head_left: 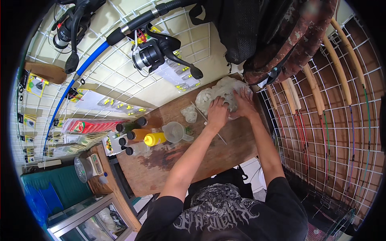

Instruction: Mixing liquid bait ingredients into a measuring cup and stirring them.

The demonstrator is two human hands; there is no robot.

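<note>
At the far end of the brown wooden table (237,148), a bare left hand (217,112) and a bare right hand (244,105) touch a crinkly, see-through white plastic bag (204,97).
The hands are close together, with some bag showing between them; I can't tell if they grip it. They hide its middle. The bag looks longest from left to right; which end is its opening is hard to see.
</note>
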